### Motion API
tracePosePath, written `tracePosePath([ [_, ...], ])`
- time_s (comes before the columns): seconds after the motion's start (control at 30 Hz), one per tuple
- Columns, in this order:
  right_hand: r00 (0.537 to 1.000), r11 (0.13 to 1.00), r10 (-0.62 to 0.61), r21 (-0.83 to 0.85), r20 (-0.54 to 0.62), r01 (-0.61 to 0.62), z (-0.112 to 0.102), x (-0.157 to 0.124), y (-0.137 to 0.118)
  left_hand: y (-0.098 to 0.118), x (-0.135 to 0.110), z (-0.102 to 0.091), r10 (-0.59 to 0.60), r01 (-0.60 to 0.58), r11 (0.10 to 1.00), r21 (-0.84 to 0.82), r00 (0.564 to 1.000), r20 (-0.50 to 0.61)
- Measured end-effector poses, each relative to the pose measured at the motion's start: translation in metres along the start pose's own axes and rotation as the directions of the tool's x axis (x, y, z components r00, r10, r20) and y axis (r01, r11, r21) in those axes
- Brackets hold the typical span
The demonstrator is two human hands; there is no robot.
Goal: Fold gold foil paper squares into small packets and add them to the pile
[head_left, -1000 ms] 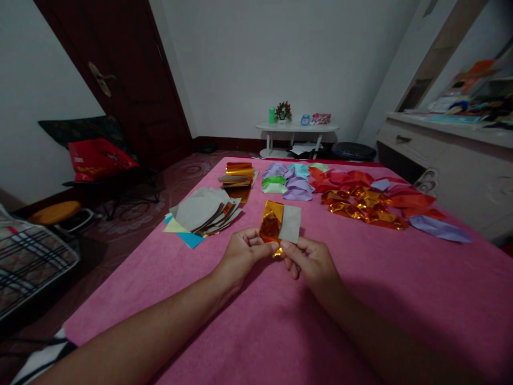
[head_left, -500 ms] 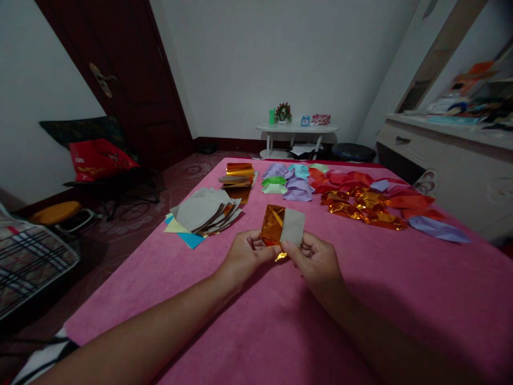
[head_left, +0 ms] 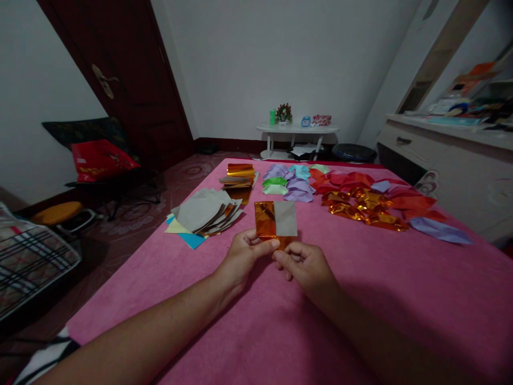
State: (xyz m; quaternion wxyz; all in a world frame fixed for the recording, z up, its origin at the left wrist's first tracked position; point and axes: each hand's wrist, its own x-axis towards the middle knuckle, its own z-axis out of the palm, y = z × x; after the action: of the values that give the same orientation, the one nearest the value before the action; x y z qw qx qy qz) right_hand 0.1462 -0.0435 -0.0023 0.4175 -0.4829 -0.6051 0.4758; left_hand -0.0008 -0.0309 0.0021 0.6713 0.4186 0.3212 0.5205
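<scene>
Head view: I hold the folded paper (head_left: 265,219) out in front of me above the pink cloth (head_left: 240,342), its shiny orange-gold side on the left and a plain grey panel on the right. My left hand (head_left: 244,254) is closed on its lower left corner, thumb laid across the front. My right hand (head_left: 306,264) is drawn in narrow, thumb and fingers bunched at the lower edge; how much paper lies between those fingertips I cannot tell.

Both grips are low, so I judge the upper part could flop or spring open if my thumbs ease off. Foil looks quick to crease; uneven pressure from either thumb could set the bottom fold crooked, and a hard tug between the hands might tear it.

Ahead on my left, the pile of grey sheets (head_left: 200,211) spreads over a blue sheet (head_left: 192,240); a careless left elbow could scatter it. Behind it is a gold stack (head_left: 242,179). Purple folded pieces (head_left: 300,190) sit just beyond my paper, with gold folded pieces (head_left: 372,200) and red ones farther right. Nothing stands between me and the paper.
</scene>
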Motion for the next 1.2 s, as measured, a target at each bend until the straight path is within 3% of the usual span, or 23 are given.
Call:
tracePosePath([
  [0.23, 0.999, 0.998, -0.017, -0.068, -0.029, 0.015, -0.003, -0.004, -0.004, 0.003, -0.003, 0.005, -0.021, 0.021, 0.999, 0.026, 1.0, -0.013],
  [0.57, 0.995, 0.989, -0.084, -0.127, -0.06, 0.076, 0.006, -0.004, 0.01, -0.002, -0.003, 0.006, -0.019, 0.019, 1.0, -0.001, 0.999, -0.029],
  [0.7, 0.999, 0.998, -0.044, -0.034, 0.029, 0.045, 0.008, 0.0, 0.012, 0.002, 0.0, 0.004, 0.019, -0.016, 0.999, 0.05, 0.998, -0.057],
  [0.9, 1.0, 0.966, 0.005, 0.26, 0.01, -0.008, -0.008, 0.006, 0.005, 0.011, 0.007, -0.001, 0.125, -0.088, 0.963, 0.253, 0.983, -0.133],
  [1.03, 0.995, 0.987, -0.063, 0.149, 0.078, 0.051, -0.006, 0.004, 0.006, 0.008, 0.006, 0.0, 0.201, -0.151, 0.949, 0.278, 0.967, -0.16],
  [1.2, 0.997, 0.998, -0.065, 0.014, -0.039, 0.065, 0.005, 0.005, 0.012, 0.001, 0.001, 0.008, 0.21, -0.181, 0.95, 0.256, 0.973, -0.091],
])
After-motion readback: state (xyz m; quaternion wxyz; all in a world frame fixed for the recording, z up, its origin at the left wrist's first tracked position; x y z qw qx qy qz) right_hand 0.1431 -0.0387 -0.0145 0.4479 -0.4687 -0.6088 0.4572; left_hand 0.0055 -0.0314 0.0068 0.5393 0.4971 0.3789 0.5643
